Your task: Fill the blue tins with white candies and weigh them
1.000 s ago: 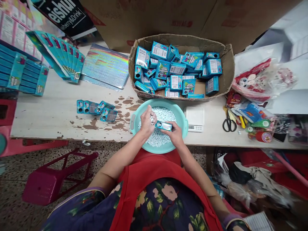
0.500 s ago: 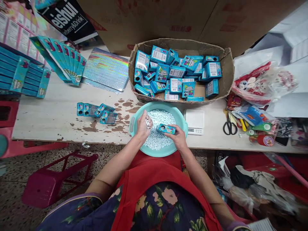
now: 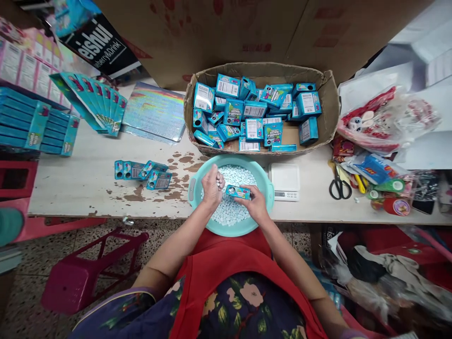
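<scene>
A turquoise basin holds a bed of small white candies. Over its left side, my left hand is closed with curled fingers around some of these candies. My right hand grips a small blue candy box by its right end above the middle of the basin. The box's round-holed end points toward my left hand, close to its fingers. Whether candies are inside the box is hard to make out.
Behind the basin, a cut-down cardboard box holds many blue candy boxes. Several more lie at left, beside silvery sheets. A white scale, scissors and bagged items sit at right. A pink stool stands below.
My right hand has brought the blue candy box left, nearer to my left hand. My left hand's fingers have turned slightly and stay curled. The whole view has shifted a little.
</scene>
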Demonstrator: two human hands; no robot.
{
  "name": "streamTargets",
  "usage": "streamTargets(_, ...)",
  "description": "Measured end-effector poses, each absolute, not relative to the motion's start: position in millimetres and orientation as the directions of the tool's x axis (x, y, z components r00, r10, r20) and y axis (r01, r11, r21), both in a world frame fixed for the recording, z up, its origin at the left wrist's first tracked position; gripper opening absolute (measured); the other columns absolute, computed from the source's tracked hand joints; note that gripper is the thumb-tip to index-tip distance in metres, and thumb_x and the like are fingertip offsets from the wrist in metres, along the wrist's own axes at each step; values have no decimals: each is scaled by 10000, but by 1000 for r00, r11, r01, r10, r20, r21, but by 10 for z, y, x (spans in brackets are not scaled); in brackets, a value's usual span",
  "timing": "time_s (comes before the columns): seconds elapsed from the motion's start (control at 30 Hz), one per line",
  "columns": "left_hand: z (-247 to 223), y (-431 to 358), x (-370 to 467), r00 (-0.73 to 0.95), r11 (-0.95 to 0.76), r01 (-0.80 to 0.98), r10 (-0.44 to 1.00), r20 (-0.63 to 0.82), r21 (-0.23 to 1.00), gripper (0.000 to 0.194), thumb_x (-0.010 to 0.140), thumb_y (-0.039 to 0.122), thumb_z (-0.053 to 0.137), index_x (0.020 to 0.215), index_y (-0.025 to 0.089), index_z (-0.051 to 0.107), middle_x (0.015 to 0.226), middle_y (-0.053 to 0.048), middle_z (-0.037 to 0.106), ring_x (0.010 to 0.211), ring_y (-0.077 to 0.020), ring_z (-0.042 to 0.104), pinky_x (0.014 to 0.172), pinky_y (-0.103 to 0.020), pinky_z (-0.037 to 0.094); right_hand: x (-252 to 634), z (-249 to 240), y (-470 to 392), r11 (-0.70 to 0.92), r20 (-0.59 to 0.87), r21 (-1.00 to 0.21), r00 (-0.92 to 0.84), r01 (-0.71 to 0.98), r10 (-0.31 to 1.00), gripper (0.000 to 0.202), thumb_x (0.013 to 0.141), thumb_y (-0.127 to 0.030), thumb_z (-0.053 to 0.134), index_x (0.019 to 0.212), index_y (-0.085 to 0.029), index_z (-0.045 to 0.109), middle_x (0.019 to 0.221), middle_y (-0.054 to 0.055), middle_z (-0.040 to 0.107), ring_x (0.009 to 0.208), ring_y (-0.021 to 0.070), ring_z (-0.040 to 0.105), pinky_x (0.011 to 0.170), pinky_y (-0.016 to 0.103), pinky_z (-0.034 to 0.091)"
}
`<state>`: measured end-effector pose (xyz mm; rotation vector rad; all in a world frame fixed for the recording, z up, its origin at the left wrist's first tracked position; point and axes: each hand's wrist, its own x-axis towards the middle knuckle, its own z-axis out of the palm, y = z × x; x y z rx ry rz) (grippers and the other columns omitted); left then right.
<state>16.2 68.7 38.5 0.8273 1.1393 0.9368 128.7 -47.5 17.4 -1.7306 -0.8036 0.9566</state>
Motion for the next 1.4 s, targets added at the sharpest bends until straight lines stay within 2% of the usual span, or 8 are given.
streamTargets(0.23, 325, 1073, -218, 326, 16, 373, 934, -147, 928, 126, 663, 294, 763, 734, 243, 672, 872, -59, 663, 959, -270, 573, 925, -388, 433, 1439, 310, -576, -206, -203, -978, 435, -43, 877, 431, 567, -384, 864, 945, -250, 706, 978, 28, 639, 939, 218, 626, 851, 368, 523)
streamTargets(0.4, 612, 2066, -37, 609, -512, 692, 793, -30, 509, 242, 824, 121, 551, 993, 245, 671, 1114, -81, 629, 1152, -291, 489, 1051, -472, 325, 1664, 559, -670, -184, -181, -982, 547, -49, 817, 443, 599, -383, 848, 988, -249, 682, 1014, 38, 642, 941, 220, 636, 866, 387, 533)
streamTargets(0.6, 600, 2784, 373, 699, -542, 694, 665, -263, 475, 138, 688, 121, 774, 690, 109, 637, 554, 24, 436, 977, -251, 508, 1035, -590, 285, 2423, 579, -944, -219, 11, -966, 868, 137, 497, 481, 625, -374, 817, 1024, -201, 610, 977, 37, 641, 894, 201, 635, 871, 400, 524)
streamTargets(0.8, 696, 2706, 347, 701, -575, 682, 690, -179, 453, 248, 730, 160, 768, 675, 109, 532, 608, 45, 346, 1147, -286, 458, 1071, -617, 168, 2872, -24, -911, -271, -2, -954, 902, 128, 432, 515, 617, -426, 781, 1010, -157, 585, 986, 57, 620, 918, 213, 616, 897, 418, 499)
streamTargets(0.93, 930, 2376, 145, 514, -324, 509, 858, 20, 798, 348, 695, 120, 779, 984, 151, 586, 817, 48, 553, 1062, -225, 530, 1046, -486, 324, 2824, -113, -939, -328, 106, -904, 885, 276, 454, 580, 689, -463, 736, 1151, -170, 543, 1154, 107, 577, 1116, 257, 559, 971, 464, 463)
streamTargets(1.07, 977, 1722, 77, 378, 156, 66, 910, -170, 985, 316, 765, 285, 727, 1040, 195, 598, 919, -18, 675, 779, -159, 633, 695, -299, 534, 2525, 150, -974, -322, 374, -748, 769, 581, 519, 644, 750, -389, 730, 1307, -222, 455, 1332, 140, 480, 1299, 295, 434, 1063, 545, 380)
streamTargets(1.2, 798, 1137, 144, 427, 717, -197, 676, -600, 668, 226, 714, 270, 745, 880, 152, 649, 795, -77, 705, 621, -162, 642, 515, -260, 532, 2040, 398, -876, -175, 418, -694, 589, 699, 692, 533, 802, -319, 698, 1281, -252, 474, 1251, 126, 550, 1244, 287, 497, 1060, 545, 400)
streamTargets(1.4, 583, 674, 56, 421, 760, -280, 647, -636, 587, 379, 671, 217, 778, 998, 185, 589, 858, -52, 720, 643, -147, 667, 560, -249, 561, 1530, 423, -824, -134, 178, -878, 573, 460, 800, 386, 858, -338, 636, 1219, -252, 531, 1172, 93, 592, 1125, 234, 574, 976, 460, 501)
